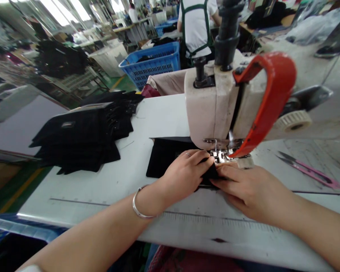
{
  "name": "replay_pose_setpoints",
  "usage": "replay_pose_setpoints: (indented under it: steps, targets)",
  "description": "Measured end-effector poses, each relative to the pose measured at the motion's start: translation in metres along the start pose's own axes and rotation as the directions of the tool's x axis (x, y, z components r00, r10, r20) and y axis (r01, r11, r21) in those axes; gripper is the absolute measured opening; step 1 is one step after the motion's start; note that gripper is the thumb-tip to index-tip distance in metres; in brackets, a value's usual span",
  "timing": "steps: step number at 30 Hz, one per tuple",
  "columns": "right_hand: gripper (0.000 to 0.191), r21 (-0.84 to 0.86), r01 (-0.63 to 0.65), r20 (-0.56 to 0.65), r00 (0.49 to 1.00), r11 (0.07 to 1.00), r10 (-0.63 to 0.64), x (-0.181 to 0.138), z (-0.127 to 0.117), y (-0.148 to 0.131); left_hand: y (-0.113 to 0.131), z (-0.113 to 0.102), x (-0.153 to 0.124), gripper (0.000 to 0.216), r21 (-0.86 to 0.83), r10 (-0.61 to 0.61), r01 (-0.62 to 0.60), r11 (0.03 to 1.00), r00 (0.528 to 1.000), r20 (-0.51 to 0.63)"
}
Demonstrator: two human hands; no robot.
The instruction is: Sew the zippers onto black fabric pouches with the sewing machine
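A black fabric piece (161, 158) lies flat on the sewing table, its right part at the presser foot (222, 155) of a sewing machine (202, 113). My left hand (184, 172) rests on the cloth, fingertips pressed together close to the foot. From the other side, my right hand (248, 187) pinches the cloth's near right edge just below the foot. The needle area is partly hidden by the machine head and my fingers. A red curved guard (280, 87) arches over the front of the machine.
Left of the cloth sits a stack of black fabric pieces (87, 132). Pink-handled thread snips (308, 170) lie at the right. A ruler scale (192, 217) runs along the table's near edge. Beyond stand a blue basket (155, 62) and a person (197, 28) seen from behind.
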State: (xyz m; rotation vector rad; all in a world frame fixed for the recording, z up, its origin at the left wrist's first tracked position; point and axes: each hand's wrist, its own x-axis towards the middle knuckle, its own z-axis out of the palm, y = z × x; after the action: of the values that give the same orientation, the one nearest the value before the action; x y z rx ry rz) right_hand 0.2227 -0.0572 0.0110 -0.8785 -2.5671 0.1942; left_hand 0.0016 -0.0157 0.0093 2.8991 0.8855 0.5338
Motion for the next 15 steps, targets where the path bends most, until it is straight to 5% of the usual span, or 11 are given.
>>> replay_pose_setpoints:
  steps: [9,15]
  targets:
    - [0.024,0.058,0.012,0.043,0.999,0.998,-0.015,-0.008,-0.002,0.006,0.007,0.004,-0.011,0.017,-0.077,0.162,-0.175,0.982,0.975,-0.150]
    - [0.019,0.045,0.058,0.030,0.998,0.997,-0.060,-0.009,-0.002,0.011,0.010,0.002,-0.009,0.016,-0.145,0.084,-0.100,0.984,0.990,-0.117]
